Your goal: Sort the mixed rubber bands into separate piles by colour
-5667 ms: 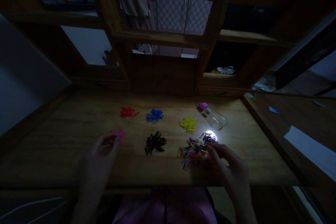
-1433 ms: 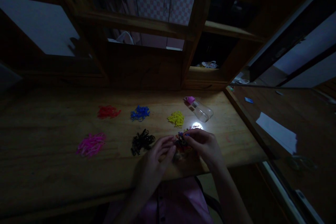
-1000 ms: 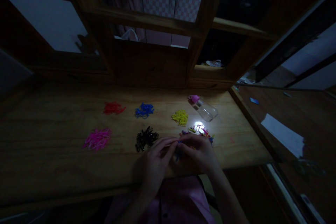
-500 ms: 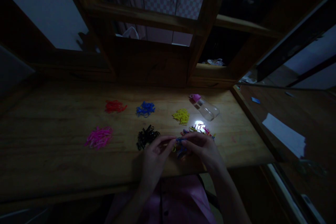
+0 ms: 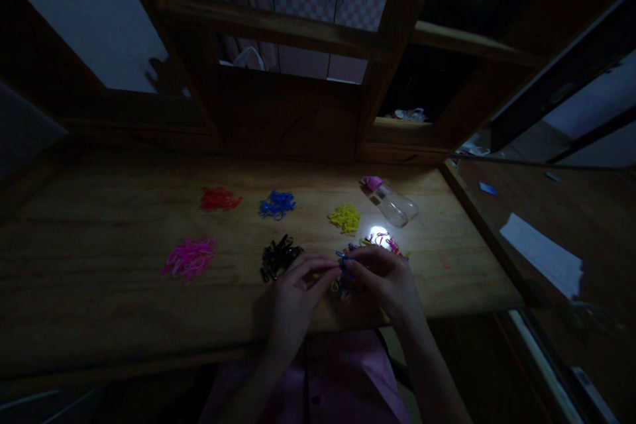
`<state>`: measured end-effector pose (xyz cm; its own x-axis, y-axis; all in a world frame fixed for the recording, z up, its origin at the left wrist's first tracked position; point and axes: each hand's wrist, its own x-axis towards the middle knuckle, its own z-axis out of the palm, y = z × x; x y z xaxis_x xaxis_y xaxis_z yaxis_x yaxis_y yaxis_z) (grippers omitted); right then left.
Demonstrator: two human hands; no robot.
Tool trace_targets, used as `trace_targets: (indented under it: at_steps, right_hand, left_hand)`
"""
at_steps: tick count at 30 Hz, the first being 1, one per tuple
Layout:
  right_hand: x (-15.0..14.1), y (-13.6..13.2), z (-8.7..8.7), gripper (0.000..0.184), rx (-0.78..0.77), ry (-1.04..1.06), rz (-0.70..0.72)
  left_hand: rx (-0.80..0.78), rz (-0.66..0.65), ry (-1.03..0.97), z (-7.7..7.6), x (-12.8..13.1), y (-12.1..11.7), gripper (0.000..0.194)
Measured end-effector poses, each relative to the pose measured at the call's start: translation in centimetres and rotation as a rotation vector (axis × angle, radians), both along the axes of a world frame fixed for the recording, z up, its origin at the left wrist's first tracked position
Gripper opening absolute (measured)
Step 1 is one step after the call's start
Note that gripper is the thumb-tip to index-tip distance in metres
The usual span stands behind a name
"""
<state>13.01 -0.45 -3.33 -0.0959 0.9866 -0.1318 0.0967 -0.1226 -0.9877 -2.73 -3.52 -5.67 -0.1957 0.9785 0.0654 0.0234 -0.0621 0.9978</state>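
Observation:
On a dim wooden desk [image 5: 99, 265] lie small piles of rubber bands: red [image 5: 218, 199], blue [image 5: 276, 203], yellow [image 5: 344, 218], pink [image 5: 190, 257] and black [image 5: 279, 257]. A mixed-colour pile [image 5: 380, 243] sits in front of me, partly hidden by my hands. My left hand [image 5: 295, 295] and my right hand [image 5: 385, 278] meet over its near edge, fingertips pinched together on a small cluster of bands [image 5: 340, 277] between them.
A clear bottle with a pink cap [image 5: 391, 201] lies on its side at the back right, beside a bright light spot [image 5: 378, 233]. Wooden shelving [image 5: 298, 46] rises behind the desk. A white sheet [image 5: 541, 255] lies on a surface to the right.
My left hand left the pink pile and came over to the mixed pile. Both hands now pinch at bands there; in the last second they barely shifted.

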Motion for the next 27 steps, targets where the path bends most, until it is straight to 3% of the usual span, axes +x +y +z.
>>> trace_targets:
  at_steps: [9,14,27]
  right_hand:
    - [-0.4,-0.7,0.1,0.015,0.077,-0.055,0.023]
    - [0.1,-0.5,0.4,0.02,-0.014,0.018,0.154]
    - [1.0,0.0,-0.2,0.02,-0.256,0.298,0.167]
  left_hand:
    - [-0.042,-0.037,-0.014,0.4,0.1,-0.3,0.008]
    - [-0.026,-0.079,-0.001,0.2,0.1,-0.5,0.008]
    - [-0.1,-0.144,-0.108,0.1,0.3,-1.0,0.004]
